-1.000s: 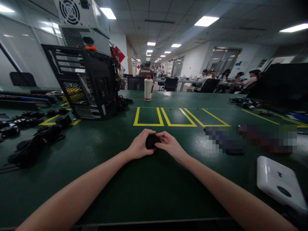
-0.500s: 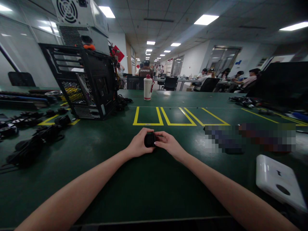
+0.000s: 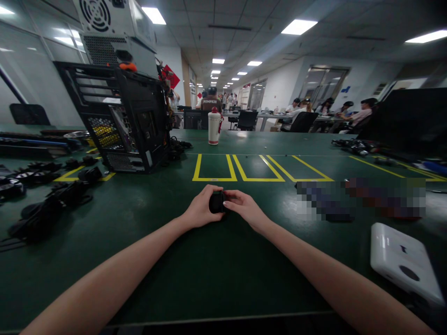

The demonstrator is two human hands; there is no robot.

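A small black boxy object is held low over the green table in front of me; its kind is too dark to make out. My left hand wraps round its left side, thumb below and fingers above. Against its right edge press the fingertips and thumb of my right hand. The underside of the object and part of its right side are hidden by my fingers.
An open black computer case stands at left with silver boxes on top. Black cables and adapters lie before it. Beyond my hands are yellow tape marks and a white cup. A white device lies at right.
My right thumb has shifted slightly left on the object's edge. The left hand keeps its grip, and the view has barely moved.
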